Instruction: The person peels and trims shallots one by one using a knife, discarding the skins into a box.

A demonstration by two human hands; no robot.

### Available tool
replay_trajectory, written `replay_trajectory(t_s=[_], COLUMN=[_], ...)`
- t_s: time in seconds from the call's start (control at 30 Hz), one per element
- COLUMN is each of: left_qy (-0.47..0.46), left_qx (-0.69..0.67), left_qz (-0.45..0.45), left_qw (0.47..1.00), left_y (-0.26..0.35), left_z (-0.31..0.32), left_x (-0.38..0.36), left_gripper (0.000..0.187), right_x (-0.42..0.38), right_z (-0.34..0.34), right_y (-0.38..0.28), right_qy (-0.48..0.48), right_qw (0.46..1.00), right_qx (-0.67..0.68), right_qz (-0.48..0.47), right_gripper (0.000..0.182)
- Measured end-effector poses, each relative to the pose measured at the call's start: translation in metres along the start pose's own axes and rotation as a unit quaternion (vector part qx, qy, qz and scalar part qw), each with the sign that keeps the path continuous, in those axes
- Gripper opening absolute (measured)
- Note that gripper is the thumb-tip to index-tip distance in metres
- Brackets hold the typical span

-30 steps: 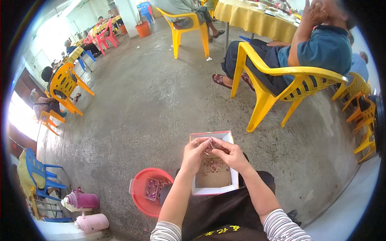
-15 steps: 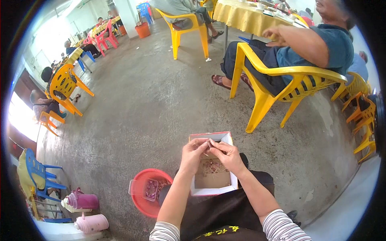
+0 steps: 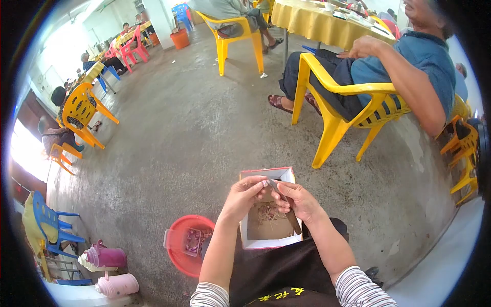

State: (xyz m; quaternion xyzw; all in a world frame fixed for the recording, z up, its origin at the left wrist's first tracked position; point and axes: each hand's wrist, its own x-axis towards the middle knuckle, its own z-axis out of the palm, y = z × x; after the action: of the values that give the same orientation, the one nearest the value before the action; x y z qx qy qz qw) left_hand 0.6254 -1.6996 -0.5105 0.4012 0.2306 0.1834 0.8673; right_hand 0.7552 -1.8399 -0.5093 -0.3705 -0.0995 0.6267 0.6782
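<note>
Above a shallow cardboard box (image 3: 271, 244) on my lap, both hands are close together. Between the thumb and fingers of my left hand (image 3: 241, 197) is a small pale piece, which looks like a peeled shallot (image 3: 265, 183). My right hand (image 3: 302, 200) is closed around a small knife (image 3: 273, 187), its grey blade up against the shallot. Thin dry peelings (image 3: 272, 212) lie in the box. To the left on the floor stands a red plastic basket (image 3: 176, 256) with purplish shallots, and a clear plastic tub (image 3: 193, 240) of them sits inside it.
A seated person (image 3: 424, 77) occupies a yellow plastic chair (image 3: 332, 135) at front right, beside a table with a yellow cloth (image 3: 327, 25). Pink thermos flasks (image 3: 117, 285) and a blue chair (image 3: 46, 215) are at lower left. Concrete floor (image 3: 169, 128) stretches ahead.
My right hand has turned and shifted slightly right, so the knife blade now shows. The seated person's arm has dropped down over the chair's armrest.
</note>
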Motion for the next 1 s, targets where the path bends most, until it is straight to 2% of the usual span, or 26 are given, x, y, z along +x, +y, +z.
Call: replay_trajectory(t_s=[0.03, 0.13, 0.23, 0.33, 0.43, 0.53, 0.63, 0.8, 0.97, 1.0], left_qy=[-0.005, -0.014, -0.101, -0.091, -0.035, -0.041, 0.000, 0.002, -0.025, -0.040], left_qx=[-0.021, -0.103, -0.123, -0.063, -0.089, -0.123, -0.112, -0.121, -0.132, -0.129], left_qz=[-0.008, -0.015, -0.026, -0.045, -0.049, -0.004, 0.009, 0.009, -0.009, -0.006], left_qw=[1.000, 0.994, 0.987, 0.993, 0.994, 0.992, 0.994, 0.993, 0.991, 0.991], left_y=[0.001, 0.001, -0.005, 0.000, 0.004, -0.001, -0.002, -0.008, -0.015, -0.017], left_z=[0.000, 0.002, -0.011, -0.009, -0.003, -0.008, -0.004, -0.008, -0.009, -0.012], left_x=[-0.001, 0.000, 0.006, 0.000, -0.001, 0.005, 0.006, 0.011, 0.011, 0.013], left_gripper=[0.015, 0.014, 0.013, 0.009, 0.013, 0.017, 0.022, 0.020, 0.013, 0.012], right_x=[-0.001, -0.003, 0.003, 0.010, 0.008, 0.008, 0.003, -0.010, -0.011, -0.008], right_z=[-0.001, 0.009, 0.002, -0.004, -0.003, -0.009, -0.007, 0.000, 0.003, 0.004], right_y=[0.001, 0.001, 0.007, 0.004, 0.003, 0.008, 0.002, -0.010, -0.011, -0.005], right_qy=[-0.007, 0.004, 0.015, 0.086, 0.087, 0.092, 0.066, 0.007, 0.000, 0.000], right_qw=[1.000, 0.995, 0.983, 0.978, 0.976, 0.955, 0.887, 0.928, 0.949, 0.930], right_qx=[0.008, -0.081, -0.142, -0.145, -0.142, -0.258, -0.435, -0.345, -0.308, -0.340], right_qz=[0.004, -0.056, -0.111, -0.124, -0.139, -0.115, -0.142, -0.142, -0.071, -0.140], right_gripper=[0.031, 0.032, 0.032, 0.031, 0.030, 0.032, 0.036, 0.040, 0.046, 0.045])
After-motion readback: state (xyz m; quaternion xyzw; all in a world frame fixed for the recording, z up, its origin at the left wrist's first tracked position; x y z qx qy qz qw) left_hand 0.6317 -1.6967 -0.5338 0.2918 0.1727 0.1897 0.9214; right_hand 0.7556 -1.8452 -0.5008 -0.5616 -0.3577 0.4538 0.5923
